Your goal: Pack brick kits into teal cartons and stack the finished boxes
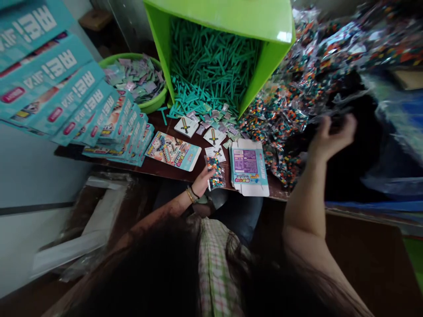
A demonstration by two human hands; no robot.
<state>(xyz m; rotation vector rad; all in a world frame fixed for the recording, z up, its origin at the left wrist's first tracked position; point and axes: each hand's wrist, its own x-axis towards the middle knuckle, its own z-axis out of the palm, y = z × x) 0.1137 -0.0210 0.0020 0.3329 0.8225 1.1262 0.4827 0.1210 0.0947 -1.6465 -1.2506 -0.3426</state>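
Left hand [202,179] rests on a small bead bag [215,172] at the near edge of the surface [165,169], grip closed on it. Right hand [330,136] reaches far right into the bead-bag pile [291,110], fingers curled; hold unclear. Flat box [249,166] lies just right of the bag.

Worktop [172,169]: bare strip along near edge. Obstacles: green box [228,26] behind, stacked cartons [109,127] left, bead-bag heap [291,110] right, flat carton [249,167] centre.
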